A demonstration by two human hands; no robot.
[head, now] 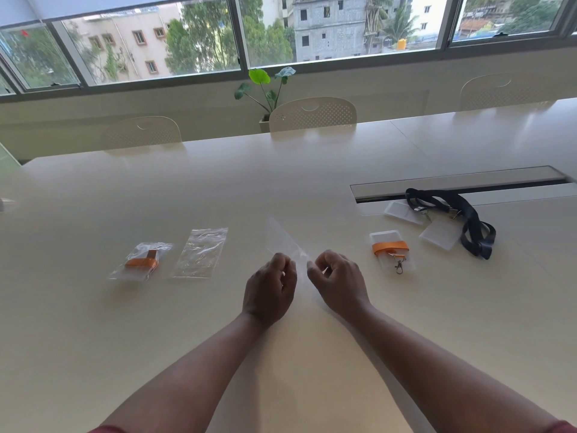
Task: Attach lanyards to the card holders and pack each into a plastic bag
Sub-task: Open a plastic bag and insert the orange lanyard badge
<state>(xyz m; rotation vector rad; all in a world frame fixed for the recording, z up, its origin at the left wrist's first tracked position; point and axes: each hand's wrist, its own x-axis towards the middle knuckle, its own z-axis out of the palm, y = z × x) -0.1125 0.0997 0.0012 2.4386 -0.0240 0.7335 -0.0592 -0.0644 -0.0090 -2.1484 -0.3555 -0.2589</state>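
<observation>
**Both hands on one clear bag, lanyard stuff spread across the table**

So the person is at a big cream table (296, 170), both forearms stretched out over it. The left hand (270, 287) and the right hand (338, 284) are close together, fingers curled, each pinching the near end of a clear plastic bag (282, 237). The bag is lifted off the tabletop and angles away from the hands, toward the far side. It's so see-through that I can barely make out its edges, and I can't tell whether its mouth is pulled open.

Off to the left there's a packed bag (140, 260) lying flat with something orange folded up inside it. Just beside that, to its right, lies an empty bag (201, 253), flat and a bit crinkly.

To the right of the hands sits a card holder (390, 250) with an orange lanyard (390, 247) folded across it, the metal clip hanging off the near edge. Farther right, two more card holders (440, 234) lie with black lanyards (468, 221) heaped over them, right next to a long cable slot (462, 184) in the table.

Across the table there are perforated cream chairs (312, 115) tucked in, a potted plant (270, 89) behind them, and a row of windows (343, 26) looking onto buildings and trees.
</observation>
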